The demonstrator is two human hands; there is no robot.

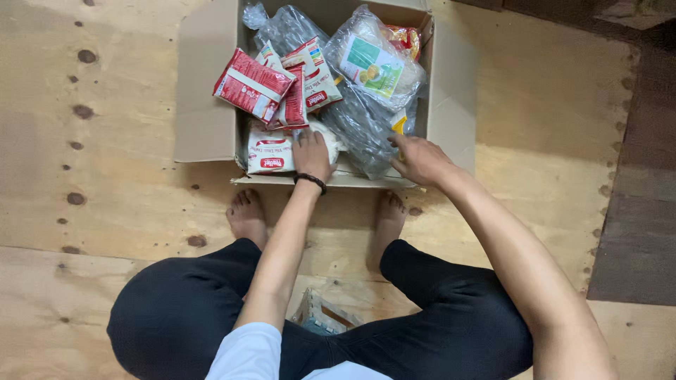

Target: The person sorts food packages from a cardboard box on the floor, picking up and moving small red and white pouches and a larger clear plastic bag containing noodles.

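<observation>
Left hand (pixel 312 153) lies flat, fingers loose, on the white packet (pixel 271 153); right hand (pixel 417 158) pinches the bag (pixel 362 123) just ahead, nearer.

Red-white packets (pixel 255 89), clear bags (pixel 366 119) in box (pixel 204 105)

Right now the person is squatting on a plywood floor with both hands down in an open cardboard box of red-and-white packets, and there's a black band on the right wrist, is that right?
Not quite. The head view shows the black band on the left wrist, beside the left hand; the right hand has a bare wrist. The rest holds: both hands are in the open cardboard box of red-and-white packets.
</observation>
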